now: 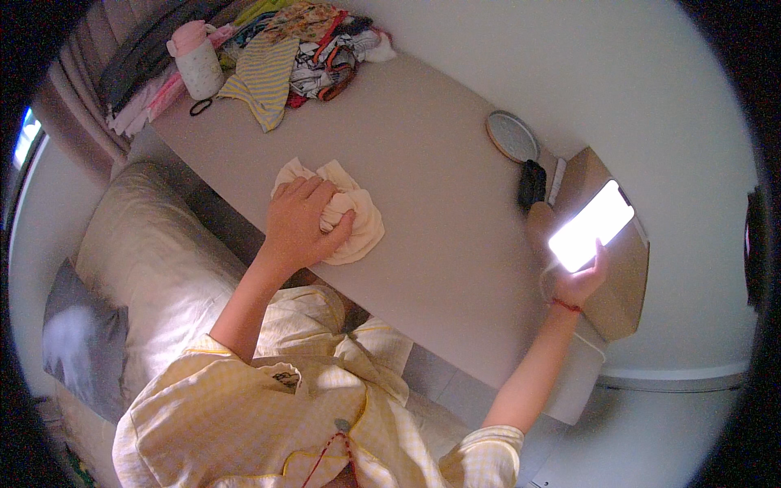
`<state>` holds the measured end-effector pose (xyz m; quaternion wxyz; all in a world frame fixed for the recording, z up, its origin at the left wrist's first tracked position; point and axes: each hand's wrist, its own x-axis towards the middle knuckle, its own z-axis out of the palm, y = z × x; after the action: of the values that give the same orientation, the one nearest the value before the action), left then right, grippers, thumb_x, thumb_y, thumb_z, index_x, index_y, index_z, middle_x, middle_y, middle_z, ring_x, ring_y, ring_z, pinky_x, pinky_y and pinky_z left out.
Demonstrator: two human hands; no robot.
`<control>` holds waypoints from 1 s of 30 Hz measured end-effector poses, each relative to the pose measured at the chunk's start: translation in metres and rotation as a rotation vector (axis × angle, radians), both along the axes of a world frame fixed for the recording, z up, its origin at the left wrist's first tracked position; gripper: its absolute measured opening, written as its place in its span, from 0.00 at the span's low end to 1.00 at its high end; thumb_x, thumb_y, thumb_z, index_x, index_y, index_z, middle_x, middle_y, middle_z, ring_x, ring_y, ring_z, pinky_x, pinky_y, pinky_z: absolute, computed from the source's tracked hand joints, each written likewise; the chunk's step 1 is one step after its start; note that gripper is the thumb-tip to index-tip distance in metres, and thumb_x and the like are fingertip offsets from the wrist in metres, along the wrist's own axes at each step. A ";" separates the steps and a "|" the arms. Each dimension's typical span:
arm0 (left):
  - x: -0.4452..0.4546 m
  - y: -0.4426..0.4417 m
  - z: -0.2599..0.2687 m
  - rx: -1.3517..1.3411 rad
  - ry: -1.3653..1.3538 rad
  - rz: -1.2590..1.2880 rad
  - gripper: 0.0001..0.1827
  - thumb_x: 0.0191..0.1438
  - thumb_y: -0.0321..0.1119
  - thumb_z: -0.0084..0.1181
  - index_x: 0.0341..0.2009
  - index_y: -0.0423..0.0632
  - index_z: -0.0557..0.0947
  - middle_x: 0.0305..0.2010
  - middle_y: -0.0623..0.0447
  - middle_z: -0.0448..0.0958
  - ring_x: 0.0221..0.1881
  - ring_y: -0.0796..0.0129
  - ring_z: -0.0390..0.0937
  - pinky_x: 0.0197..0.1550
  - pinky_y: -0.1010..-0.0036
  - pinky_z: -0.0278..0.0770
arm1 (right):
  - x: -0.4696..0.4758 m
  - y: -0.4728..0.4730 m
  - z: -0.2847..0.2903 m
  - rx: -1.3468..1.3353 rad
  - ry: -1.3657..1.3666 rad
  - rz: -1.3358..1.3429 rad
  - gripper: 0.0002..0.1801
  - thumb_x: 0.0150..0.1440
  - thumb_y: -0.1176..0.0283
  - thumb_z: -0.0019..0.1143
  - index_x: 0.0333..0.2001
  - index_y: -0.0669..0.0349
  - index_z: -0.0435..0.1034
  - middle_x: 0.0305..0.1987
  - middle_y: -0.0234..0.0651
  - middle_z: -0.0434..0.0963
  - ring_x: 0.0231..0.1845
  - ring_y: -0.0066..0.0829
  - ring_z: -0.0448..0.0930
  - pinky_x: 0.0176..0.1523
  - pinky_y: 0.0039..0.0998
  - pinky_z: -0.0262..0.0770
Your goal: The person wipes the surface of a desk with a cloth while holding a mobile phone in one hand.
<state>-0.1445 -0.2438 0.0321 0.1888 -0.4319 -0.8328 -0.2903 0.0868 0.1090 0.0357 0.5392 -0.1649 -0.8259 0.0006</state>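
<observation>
My left hand (pixel 302 216) is curled over a bunched cream cloth (pixel 365 235) on the table (pixel 427 262), near its front edge. Folds of the cloth show between thumb and fingers and spread out beyond them. Over at the table's right end, my right hand (pixel 583 282) grips a smartphone (pixel 589 229) by its lower part, with the thumb against the lit screen. The screen is washed out to white, so nothing on it can be read. Behind the phone stands a brown cardboard box (pixel 625 287), partly hidden by it.
A heap of clothes (pixel 323 67) lies at the far left, with a striped garment (pixel 265 76) spilling forward. Beside it stand a pink-lidded bottle (pixel 198 67) and a dark hair tie (pixel 201 107). A round tray-like object (pixel 514 137) and a black item (pixel 532 185) lie by the wall.
</observation>
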 end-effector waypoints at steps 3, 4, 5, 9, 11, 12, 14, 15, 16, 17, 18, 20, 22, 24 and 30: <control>0.000 0.000 0.000 0.004 0.014 0.004 0.18 0.40 0.42 0.55 0.33 0.43 0.73 0.33 0.45 0.72 0.37 0.50 0.69 0.41 0.61 0.64 | 0.000 -0.001 0.001 0.052 -0.021 0.009 0.32 0.35 0.68 0.66 0.45 0.65 0.64 0.37 0.44 0.73 0.39 0.40 0.73 0.43 0.35 0.68; 0.001 -0.001 0.000 0.003 0.012 0.010 0.18 0.40 0.42 0.55 0.34 0.43 0.73 0.33 0.45 0.72 0.37 0.50 0.69 0.41 0.61 0.64 | 0.000 0.000 -0.001 0.049 -0.017 0.020 0.31 0.35 0.68 0.66 0.44 0.65 0.65 0.38 0.44 0.72 0.39 0.40 0.73 0.43 0.35 0.68; 0.001 -0.001 0.000 0.002 0.012 0.010 0.18 0.40 0.42 0.55 0.34 0.43 0.73 0.33 0.45 0.72 0.37 0.50 0.69 0.41 0.61 0.64 | 0.000 0.001 -0.002 0.047 -0.013 0.030 0.30 0.35 0.68 0.67 0.43 0.64 0.65 0.38 0.44 0.72 0.39 0.40 0.73 0.42 0.35 0.68; 0.001 0.000 -0.002 0.002 0.001 -0.009 0.18 0.41 0.43 0.55 0.34 0.44 0.73 0.33 0.45 0.72 0.37 0.49 0.69 0.42 0.61 0.63 | 0.003 0.002 -0.002 0.049 -0.015 0.020 0.29 0.35 0.67 0.67 0.42 0.63 0.66 0.37 0.44 0.72 0.38 0.40 0.73 0.42 0.36 0.68; 0.001 -0.001 -0.002 0.002 -0.001 -0.005 0.18 0.41 0.43 0.55 0.34 0.44 0.74 0.33 0.45 0.72 0.38 0.49 0.69 0.42 0.61 0.63 | 0.001 0.000 -0.001 0.058 -0.016 0.034 0.26 0.36 0.67 0.66 0.41 0.62 0.67 0.36 0.44 0.73 0.38 0.40 0.74 0.42 0.36 0.68; 0.000 -0.002 -0.001 -0.024 0.020 -0.004 0.18 0.41 0.43 0.55 0.35 0.44 0.74 0.35 0.45 0.72 0.39 0.49 0.68 0.43 0.61 0.63 | 0.001 0.000 0.000 0.059 -0.016 0.037 0.26 0.36 0.67 0.66 0.41 0.62 0.67 0.36 0.44 0.73 0.38 0.40 0.74 0.42 0.36 0.68; 0.001 -0.005 0.004 -0.050 0.043 0.002 0.19 0.41 0.43 0.55 0.35 0.45 0.74 0.36 0.45 0.71 0.40 0.49 0.68 0.44 0.61 0.62 | 0.000 -0.001 0.000 0.047 -0.043 0.002 0.25 0.35 0.66 0.66 0.39 0.62 0.68 0.35 0.43 0.73 0.38 0.40 0.74 0.42 0.36 0.68; 0.003 -0.004 0.011 -0.143 0.030 -0.018 0.19 0.43 0.44 0.54 0.36 0.44 0.74 0.39 0.45 0.71 0.42 0.49 0.67 0.46 0.61 0.62 | 0.002 0.001 0.000 0.052 -0.045 0.000 0.25 0.35 0.66 0.66 0.39 0.62 0.68 0.35 0.43 0.73 0.38 0.40 0.74 0.42 0.36 0.68; 0.006 -0.003 0.018 -0.237 0.017 -0.039 0.19 0.44 0.44 0.52 0.37 0.44 0.73 0.41 0.44 0.70 0.44 0.50 0.66 0.47 0.61 0.62 | 0.003 0.003 -0.003 0.019 -0.033 -0.012 0.24 0.35 0.67 0.66 0.38 0.62 0.69 0.35 0.43 0.73 0.38 0.39 0.74 0.42 0.35 0.68; 0.006 0.000 0.028 -0.233 0.015 -0.042 0.19 0.44 0.44 0.52 0.37 0.44 0.73 0.41 0.44 0.70 0.44 0.50 0.66 0.47 0.61 0.62 | 0.005 0.006 -0.005 -0.015 -0.022 -0.026 0.24 0.35 0.67 0.66 0.38 0.62 0.69 0.35 0.43 0.74 0.38 0.39 0.73 0.42 0.35 0.68; 0.004 0.006 0.041 -0.106 0.059 -0.057 0.20 0.43 0.46 0.53 0.38 0.47 0.74 0.43 0.44 0.69 0.46 0.52 0.66 0.47 0.63 0.62 | 0.007 0.009 -0.008 -0.010 -0.022 -0.030 0.24 0.35 0.67 0.66 0.38 0.62 0.69 0.35 0.43 0.74 0.38 0.39 0.73 0.42 0.35 0.68; -0.003 0.015 0.070 0.212 0.064 -0.147 0.21 0.42 0.48 0.53 0.39 0.50 0.73 0.44 0.44 0.69 0.46 0.55 0.66 0.47 0.66 0.63 | 0.012 0.015 -0.014 -0.076 0.015 0.019 0.23 0.34 0.68 0.66 0.37 0.62 0.69 0.36 0.44 0.73 0.38 0.39 0.73 0.43 0.35 0.68; -0.013 0.016 0.105 0.567 0.001 -0.286 0.21 0.43 0.48 0.53 0.39 0.49 0.73 0.43 0.45 0.70 0.45 0.55 0.67 0.48 0.67 0.63 | 0.012 0.012 -0.008 -0.049 0.030 0.050 0.23 0.34 0.68 0.66 0.37 0.62 0.69 0.37 0.44 0.73 0.38 0.40 0.73 0.43 0.35 0.68; -0.015 0.002 0.137 0.735 -0.036 -0.410 0.21 0.43 0.48 0.53 0.39 0.49 0.73 0.43 0.45 0.70 0.45 0.55 0.67 0.48 0.67 0.63 | -0.002 0.007 -0.003 -0.027 0.057 0.116 0.23 0.34 0.68 0.66 0.36 0.62 0.69 0.37 0.44 0.72 0.38 0.40 0.73 0.43 0.35 0.68; 0.016 -0.005 0.165 0.849 -0.079 -0.852 0.20 0.44 0.47 0.52 0.39 0.49 0.73 0.43 0.45 0.70 0.45 0.55 0.67 0.48 0.67 0.63 | 0.003 0.000 0.000 0.003 -0.013 0.085 0.27 0.33 0.64 0.68 0.38 0.62 0.68 0.37 0.44 0.72 0.38 0.41 0.73 0.42 0.36 0.69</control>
<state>-0.1287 -0.2489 0.1967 0.1805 -0.6034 -0.4041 -0.6633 0.0901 0.1093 0.0353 0.5337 -0.1290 -0.8355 0.0213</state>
